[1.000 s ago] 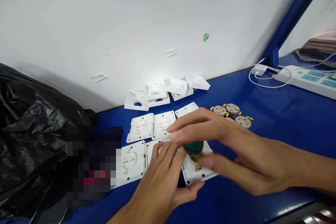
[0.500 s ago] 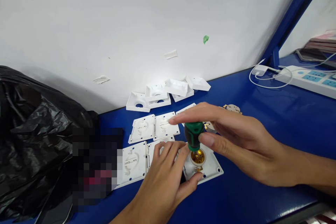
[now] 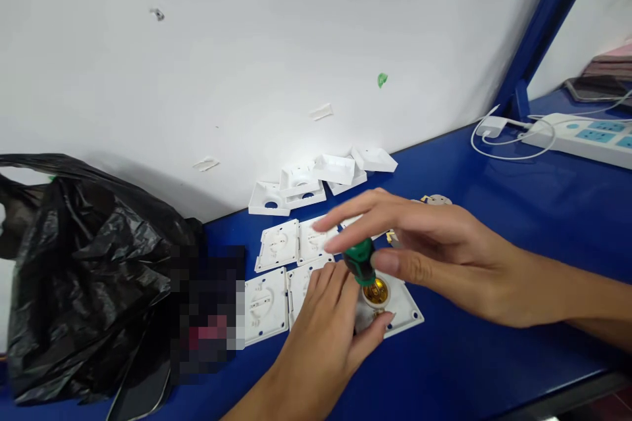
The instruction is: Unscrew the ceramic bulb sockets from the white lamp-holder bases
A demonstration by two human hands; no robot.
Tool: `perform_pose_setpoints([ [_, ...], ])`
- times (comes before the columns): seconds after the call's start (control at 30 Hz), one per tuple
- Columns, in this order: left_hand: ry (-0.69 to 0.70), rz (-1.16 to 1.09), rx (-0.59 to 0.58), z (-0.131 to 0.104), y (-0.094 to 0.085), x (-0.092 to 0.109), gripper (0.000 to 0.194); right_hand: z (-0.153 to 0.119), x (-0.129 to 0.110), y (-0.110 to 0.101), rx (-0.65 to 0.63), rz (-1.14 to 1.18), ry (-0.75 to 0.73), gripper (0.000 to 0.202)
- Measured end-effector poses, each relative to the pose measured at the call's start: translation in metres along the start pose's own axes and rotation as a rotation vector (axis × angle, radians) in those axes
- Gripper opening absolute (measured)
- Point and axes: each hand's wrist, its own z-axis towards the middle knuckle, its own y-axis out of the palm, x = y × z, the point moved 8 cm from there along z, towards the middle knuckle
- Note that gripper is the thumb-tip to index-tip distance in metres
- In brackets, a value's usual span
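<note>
My right hand (image 3: 434, 250) has its thumb and fingers around the green and black handle of a short screwdriver (image 3: 360, 262). The driver tilts slightly, its lower end over a round brass-coloured socket (image 3: 376, 291) on a white square plate (image 3: 407, 308). My left hand (image 3: 330, 322) presses beside the socket, thumb at its near side and fingers at its left, holding it on the plate. The driver's tip is hidden inside the socket. More white plates (image 3: 266, 306) lie in rows to the left.
White square covers (image 3: 269, 198) are heaped by the wall. A black plastic bag (image 3: 93, 276) fills the left, with a dark phone-like object (image 3: 143, 368) beside it. A power strip (image 3: 587, 138) with white cables stands at the right; metal parts (image 3: 437, 200) lie behind my right hand.
The view has shifted slightly, showing more of the bag. My right index finger has lifted apart from the others, and the screwdriver leans more to the left.
</note>
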Motion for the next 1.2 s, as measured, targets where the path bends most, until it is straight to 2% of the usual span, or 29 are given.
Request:
perform_pose_setpoints([
  [0.1, -0.095, -0.122, -0.014, 0.000, 0.004, -0.008, 0.034, -0.001, -0.013, -0.012, 0.123, 0.012, -0.125, 0.026],
  [0.23, -0.093, -0.137, -0.014, 0.001, 0.004, -0.005, 0.037, 0.000, -0.007, 0.000, -0.020, 0.081, -0.039, 0.031],
  [0.33, -0.054, -0.074, -0.003, 0.001, 0.001, -0.001, 0.032, 0.001, -0.007, -0.003, 0.013, 0.061, -0.069, 0.030],
  [0.43, -0.007, 0.015, 0.020, 0.002, -0.003, 0.003, 0.031, 0.003, -0.007, 0.000, -0.072, 0.085, -0.087, 0.030],
  [0.57, 0.052, 0.106, 0.033, 0.004, -0.005, 0.008, 0.030, 0.006, -0.008, -0.008, -0.020, 0.136, -0.128, 0.024],
  [0.67, 0.089, 0.160, 0.054, 0.005, -0.006, 0.013, 0.031, 0.006, -0.005, -0.003, -0.063, 0.127, -0.118, 0.028],
  [0.73, 0.082, 0.180, 0.054, 0.006, -0.007, 0.013, 0.027, 0.005, -0.004, -0.004, -0.024, 0.086, -0.140, 0.029],
  [0.87, 0.036, 0.183, 0.015, 0.010, -0.008, 0.012, 0.021, 0.007, -0.002, -0.022, 0.103, 0.144, -0.159, 0.026],
  [0.97, 0.042, 0.192, -0.014, 0.013, -0.011, 0.014, 0.022, 0.008, -0.001, -0.047, 0.189, 0.170, -0.190, 0.028],
  [1.07, 0.072, 0.223, -0.036, 0.016, -0.011, 0.017, 0.021, 0.007, 0.004, -0.071, 0.308, 0.084, -0.184, 0.028],
  [1.13, 0.081, 0.220, -0.040, 0.016, -0.010, 0.017, 0.018, 0.007, 0.009, -0.076, 0.334, 0.065, -0.163, 0.027],
  [1.2, 0.071, 0.186, -0.024, 0.014, -0.010, 0.016, 0.014, 0.007, 0.012, -0.071, 0.302, 0.092, -0.150, 0.026],
])
